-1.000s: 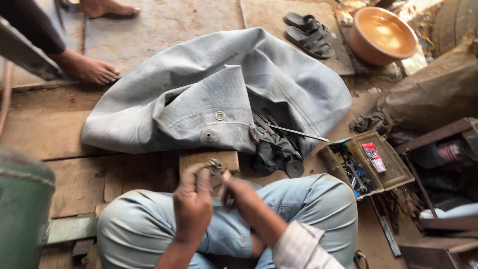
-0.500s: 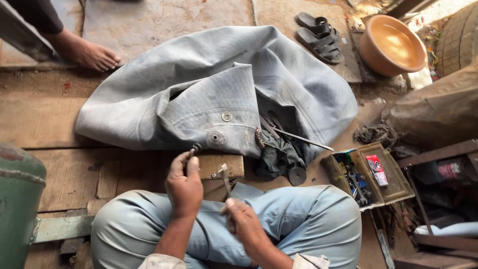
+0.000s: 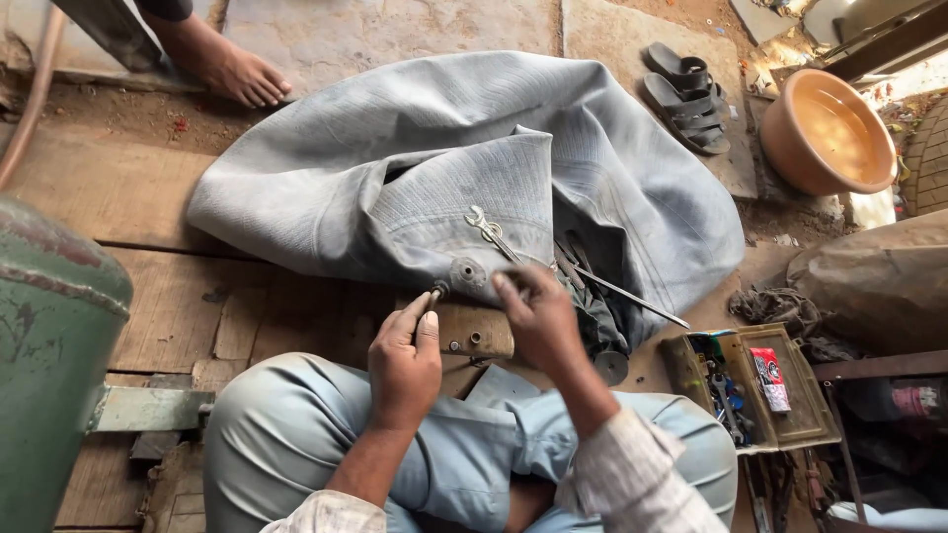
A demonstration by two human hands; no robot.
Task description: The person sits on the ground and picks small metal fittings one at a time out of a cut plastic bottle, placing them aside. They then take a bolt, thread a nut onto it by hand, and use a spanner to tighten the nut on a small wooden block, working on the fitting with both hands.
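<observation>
Both of my hands work at the centre of the frame, over a small wooden block (image 3: 481, 331) on the floor. My left hand (image 3: 405, 355) is closed, thumb and fingers pinching a small dark metal tool (image 3: 435, 292) whose tip meets the round valve patch (image 3: 467, 271) on the grey rubber inner tube (image 3: 592, 158). My right hand (image 3: 538, 316) lies half curled, fingertips pressing the tube's edge just beside that patch; whether it grips anything I cannot tell. A small shiny spanner (image 3: 486, 228) lies on the ribbed, reinforced part of the tube above my hands. The tube is limp, folded and matte, spreading across the upper middle. A thin metal rod (image 3: 632, 296) pokes out to the right. At lower right sits an open box (image 3: 755, 385) of small tools; at upper right, sandals (image 3: 686, 99) and an orange basin (image 3: 828, 133). Bare wooden boards (image 3: 168, 316) lie open on the left.
</observation>
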